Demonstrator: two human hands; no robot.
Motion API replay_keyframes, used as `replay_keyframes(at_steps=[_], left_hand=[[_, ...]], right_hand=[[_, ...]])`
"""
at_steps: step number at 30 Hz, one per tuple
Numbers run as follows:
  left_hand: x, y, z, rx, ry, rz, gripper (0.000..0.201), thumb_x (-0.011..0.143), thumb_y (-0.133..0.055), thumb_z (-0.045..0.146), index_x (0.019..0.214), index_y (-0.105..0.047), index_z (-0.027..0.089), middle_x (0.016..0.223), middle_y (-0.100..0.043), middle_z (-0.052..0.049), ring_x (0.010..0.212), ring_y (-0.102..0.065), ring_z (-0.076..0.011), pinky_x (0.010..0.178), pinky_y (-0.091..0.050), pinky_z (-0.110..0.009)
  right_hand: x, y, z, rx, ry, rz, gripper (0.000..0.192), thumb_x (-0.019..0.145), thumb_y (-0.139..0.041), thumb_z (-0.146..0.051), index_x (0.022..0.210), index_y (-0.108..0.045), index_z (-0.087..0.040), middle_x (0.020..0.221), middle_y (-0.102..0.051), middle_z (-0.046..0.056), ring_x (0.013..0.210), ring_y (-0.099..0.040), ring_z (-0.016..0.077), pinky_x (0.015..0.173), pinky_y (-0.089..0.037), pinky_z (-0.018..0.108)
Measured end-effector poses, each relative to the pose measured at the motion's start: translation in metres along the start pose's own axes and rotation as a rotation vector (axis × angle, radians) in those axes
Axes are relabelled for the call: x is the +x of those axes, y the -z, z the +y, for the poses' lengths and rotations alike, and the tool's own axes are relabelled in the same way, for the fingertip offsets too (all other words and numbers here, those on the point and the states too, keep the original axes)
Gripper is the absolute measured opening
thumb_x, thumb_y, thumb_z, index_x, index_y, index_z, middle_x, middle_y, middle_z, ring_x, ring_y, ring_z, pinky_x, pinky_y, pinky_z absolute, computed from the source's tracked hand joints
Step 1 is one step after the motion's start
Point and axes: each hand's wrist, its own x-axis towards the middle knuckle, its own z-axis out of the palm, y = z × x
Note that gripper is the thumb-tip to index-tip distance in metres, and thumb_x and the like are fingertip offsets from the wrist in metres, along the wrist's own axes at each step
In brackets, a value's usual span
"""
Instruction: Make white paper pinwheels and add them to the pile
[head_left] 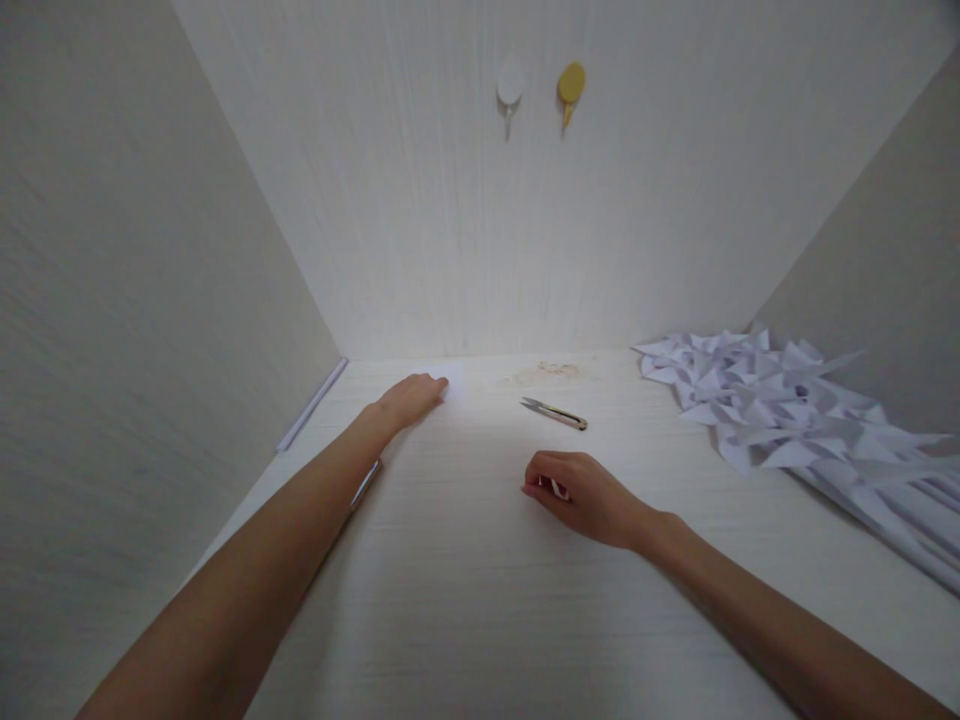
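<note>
Resting flat and open on the pale desk, the left hand holds nothing, while the right hand curls around a small white scrap, snips just beyond it.

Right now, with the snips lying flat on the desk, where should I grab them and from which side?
Grip the snips by the tan handle end, which points toward the right; the bare blades point left toward the left hand. They lie flat and apart from other things, so come down from above with the right hand, which is nearest, pinching across the handle's narrow sides.
</note>
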Motion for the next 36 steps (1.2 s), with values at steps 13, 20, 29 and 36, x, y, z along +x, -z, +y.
replay_keyframes(at_steps=[13,20,29,36], left_hand=[[0.004,0.000,0.018,-0.006,0.117,0.105,0.040,0.078,-0.033,0.006,0.116,-0.044,0.011,0.088,-0.065,-0.017,0.081,-0.060,-0.0228,0.069,-0.041,-0.032],[-0.017,0.028,0.018,-0.115,0.238,0.341,0.035,0.080,-0.028,0.011,0.090,-0.061,0.014,0.093,-0.064,-0.014,0.088,-0.058,-0.0253,0.073,-0.042,-0.035],[-0.092,0.036,0.096,-1.709,0.487,0.514,0.031,0.054,-0.070,0.026,0.082,-0.063,0.016,0.063,-0.061,0.001,0.051,-0.054,-0.0108,0.047,-0.039,-0.021],[-0.109,0.003,0.120,-1.843,0.607,0.313,0.035,0.053,-0.072,0.029,0.083,-0.061,0.015,0.066,-0.062,0.001,0.053,-0.057,-0.0104,0.049,-0.042,-0.020]], right_hand=[[-0.020,0.011,-0.010,0.008,0.019,-0.044,0.013,0.081,-0.045,-0.017,0.069,-0.052,-0.017,0.066,-0.058,0.002,0.053,-0.048,0.0091,0.049,-0.037,0.020],[-0.030,0.013,-0.003,0.004,-0.082,0.130,0.013,0.082,-0.045,-0.019,0.070,-0.051,-0.018,0.066,-0.058,0.002,0.055,-0.050,0.0106,0.050,-0.041,0.022],[-0.048,0.006,0.005,0.022,0.062,0.398,0.041,0.077,-0.049,-0.010,0.114,-0.041,-0.025,0.127,-0.040,0.013,0.110,-0.047,0.0228,0.068,-0.053,0.033],[-0.061,-0.003,0.004,-0.020,0.228,0.368,0.023,0.081,-0.047,-0.011,0.100,-0.055,-0.020,0.108,-0.056,0.012,0.076,-0.060,0.0119,0.063,-0.053,0.023]])
